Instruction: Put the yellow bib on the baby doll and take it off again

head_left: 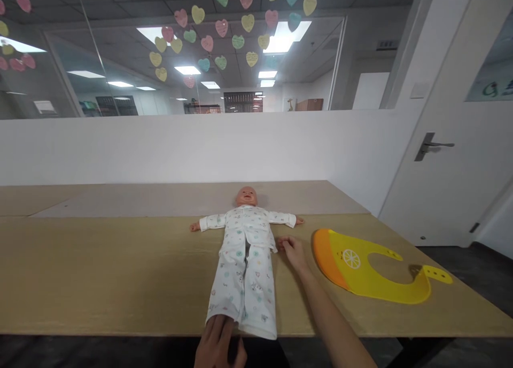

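Note:
A baby doll (246,196) lies on its back with both arms spread, dressed in a white patterned top (249,221) and matching trousers (258,288). My left hand (218,344) is at the near end of the doll's left-side trouser leg in view. Its fingers reach straight into the cuff, so their tips are hidden, and the thumb stands apart. Beside the top's lower right corner, my right hand (293,252) rests at the table with curled fingers. I see nothing in it. No doll feet show below the cuffs.
To the right lies a yellow silicone bib (372,274) with an orange pocket and a curved neck strap. The wooden table (120,272) meets a white wall (180,149) at the back. A white door (452,186) stands at the right, beyond the table edge.

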A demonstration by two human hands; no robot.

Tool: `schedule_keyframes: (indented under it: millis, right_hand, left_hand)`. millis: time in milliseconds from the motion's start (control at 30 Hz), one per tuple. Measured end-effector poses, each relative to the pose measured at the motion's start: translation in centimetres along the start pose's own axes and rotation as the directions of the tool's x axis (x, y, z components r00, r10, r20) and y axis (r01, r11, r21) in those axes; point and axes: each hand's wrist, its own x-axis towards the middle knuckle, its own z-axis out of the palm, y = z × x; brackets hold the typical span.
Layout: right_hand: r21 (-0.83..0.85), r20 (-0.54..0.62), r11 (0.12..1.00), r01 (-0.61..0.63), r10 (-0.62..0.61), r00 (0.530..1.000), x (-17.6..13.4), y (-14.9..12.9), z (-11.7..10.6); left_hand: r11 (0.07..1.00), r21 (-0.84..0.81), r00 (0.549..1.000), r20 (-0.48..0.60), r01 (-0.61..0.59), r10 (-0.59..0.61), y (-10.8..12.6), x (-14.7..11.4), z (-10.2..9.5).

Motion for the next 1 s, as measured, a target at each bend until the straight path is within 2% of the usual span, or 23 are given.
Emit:
schedule_keyframes:
  millis: [200,433,500,633,700,800,867,933,1000]
  right_hand:
    - [-0.020,0.025,1.000,0.007,-0.006,1.000,0.1,0.3,0.1]
    - [-0.052,0.059,0.999,-0.005,0.008,0.998,-0.1,-0.1,0.1]
    - [-0.057,0.068,0.998,0.001,0.003,0.998,-0.1,-0.1,0.1]
    - [-0.061,0.064,0.998,-0.014,0.018,0.998,-0.1,-0.2,0.1]
    - [-0.062,0.058,0.998,-0.015,0.018,0.998,-0.2,-0.3,0.2]
    - [-0.069,0.060,0.998,0.000,0.004,0.998,-0.2,-0.4,0.1]
    - [-0.070,0.063,0.998,0.004,0.001,0.998,-0.3,-0.5,0.1]
    - [-0.063,0.061,0.998,0.000,0.004,0.998,-0.4,-0.6,0.1]
    - [-0.056,0.058,0.998,-0.004,0.007,0.998,-0.5,-0.7,0.2]
  left_hand:
    - [0.999,0.027,0.997,0.077,0.030,-0.032,0.5,1.7,0.4]
    - [0.993,0.105,0.993,-0.098,-0.056,0.067,0.6,2.3,1.4]
    - [0.992,0.113,0.997,-0.055,-0.049,0.056,0.4,3.1,1.3]
    - [0.992,0.120,0.986,0.155,0.048,-0.067,0.1,4.5,1.1]
    - [0.989,0.133,0.979,0.185,0.057,-0.081,-0.1,4.5,1.3]
    - [0.979,0.176,0.993,0.076,-0.104,0.092,-0.2,4.0,1.8]
    - [0.956,0.214,0.976,-0.036,-0.200,0.212,-0.2,3.6,2.1]
    - [0.949,0.235,0.964,-0.112,-0.210,0.241,0.0,3.3,2.2]
    - [0.964,0.205,0.966,-0.159,-0.168,0.202,0.3,3.0,2.3]
